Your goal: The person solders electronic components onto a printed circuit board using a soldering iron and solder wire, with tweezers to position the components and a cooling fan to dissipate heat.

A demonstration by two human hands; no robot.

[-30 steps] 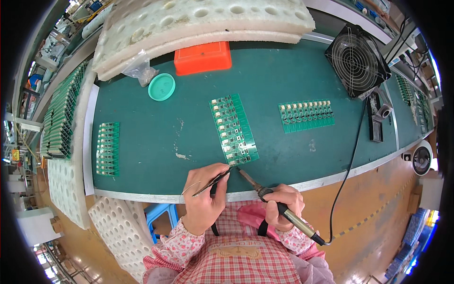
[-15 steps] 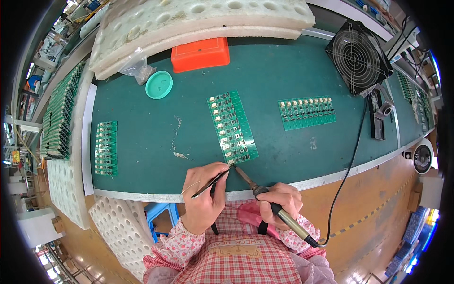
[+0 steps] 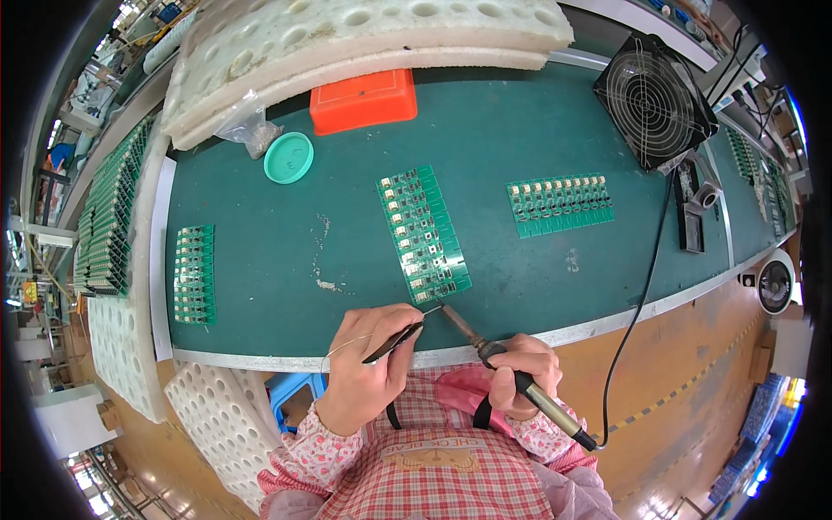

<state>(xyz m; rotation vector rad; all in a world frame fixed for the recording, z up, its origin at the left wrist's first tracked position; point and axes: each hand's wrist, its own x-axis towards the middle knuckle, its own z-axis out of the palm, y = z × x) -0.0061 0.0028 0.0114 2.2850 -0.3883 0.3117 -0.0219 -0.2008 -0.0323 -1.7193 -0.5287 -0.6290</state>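
Observation:
A green circuit board panel [image 3: 423,234], with rows of white and black parts, lies at the middle of the bench. Just below its near end, my left hand [image 3: 364,368] is closed round dark tweezers [image 3: 394,341], whose points reach toward the board's near edge. A thin wire [image 3: 348,343], probably solder, also runs out from the left fingers. My right hand [image 3: 526,373] grips a soldering iron [image 3: 551,409] by its handle. Its tip is close to the tweezers' points, by the panel's near edge; whether they touch is too small to tell.
Similar boards lie at right [image 3: 560,204] and left [image 3: 195,275]. Farther back are an orange bin [image 3: 364,100], a green lid [image 3: 289,158], a plastic bag [image 3: 257,134] and a foam block [image 3: 364,43]. A black fan [image 3: 652,104] and iron stand [image 3: 691,212] occupy the right; the iron's cord [image 3: 646,299] crosses the bench edge.
The soldering iron's tip has shifted a little right along the panel's near edge. My left hand with the tweezers has drawn slightly back toward me. The boards have stayed put.

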